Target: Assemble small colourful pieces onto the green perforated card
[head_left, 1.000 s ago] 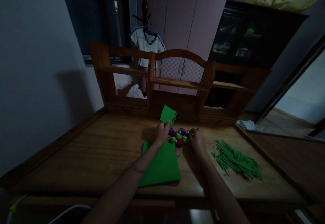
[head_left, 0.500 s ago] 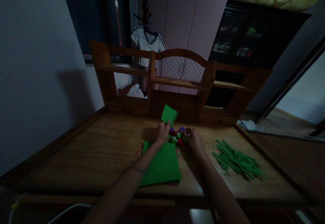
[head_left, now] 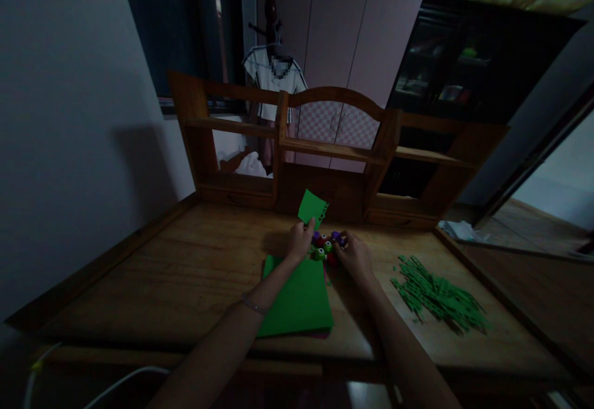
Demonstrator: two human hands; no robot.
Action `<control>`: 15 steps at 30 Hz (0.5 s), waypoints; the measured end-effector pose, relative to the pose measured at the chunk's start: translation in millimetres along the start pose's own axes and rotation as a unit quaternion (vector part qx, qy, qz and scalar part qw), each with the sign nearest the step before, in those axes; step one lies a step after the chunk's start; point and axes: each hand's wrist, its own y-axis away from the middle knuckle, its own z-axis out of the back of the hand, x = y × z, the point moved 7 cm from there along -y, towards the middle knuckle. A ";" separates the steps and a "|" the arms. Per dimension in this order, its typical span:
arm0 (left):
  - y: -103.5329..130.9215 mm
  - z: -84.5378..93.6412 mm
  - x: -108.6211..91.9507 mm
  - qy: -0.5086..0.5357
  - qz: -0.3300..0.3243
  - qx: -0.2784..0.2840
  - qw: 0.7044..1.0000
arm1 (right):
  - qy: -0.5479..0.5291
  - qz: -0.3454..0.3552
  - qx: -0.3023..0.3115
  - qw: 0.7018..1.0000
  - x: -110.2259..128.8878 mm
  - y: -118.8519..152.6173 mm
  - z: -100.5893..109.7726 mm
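Observation:
My left hand (head_left: pixel 301 239) is closed on a green sheet of paper (head_left: pixel 310 206), pinching its lower end and holding it upright. A row of small holes and notches runs down the sheet's right edge. Fingers of my right hand (head_left: pixel 355 253) are curled together among small purple, red and green pieces with white round spots, which look like craft punches (head_left: pixel 320 253). A purple one (head_left: pixel 337 236) is at its fingertips; what lies between the fingers is hidden. Under my left forearm lies a stack of green paper (head_left: pixel 299 301), with a pinkish edge showing beneath.
A heap of cut green strips (head_left: pixel 436 291) lies on the wooden desk (head_left: pixel 162 266), to the right of my right forearm. The desk's wooden shelf unit (head_left: pixel 331 146) stands along the back edge. A white cable (head_left: pixel 130 375) hangs at the front left.
My right hand has shifted slightly among the small pieces, its fingertips now lower beside the purple one. The left hand still holds the green sheet upright. The whole view has shifted a little.

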 end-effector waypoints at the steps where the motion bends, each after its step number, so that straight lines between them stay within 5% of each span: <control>1: -0.1 0.2 0.0 -0.001 -0.001 -0.002 1.000 | -0.001 0.002 0.001 1.000 -0.6 -0.1 -0.8; 15: 1.2 1.2 -3.2 -0.010 -0.009 0.004 1.000 | -0.014 0.013 0.023 1.000 0.2 0.8 -2.2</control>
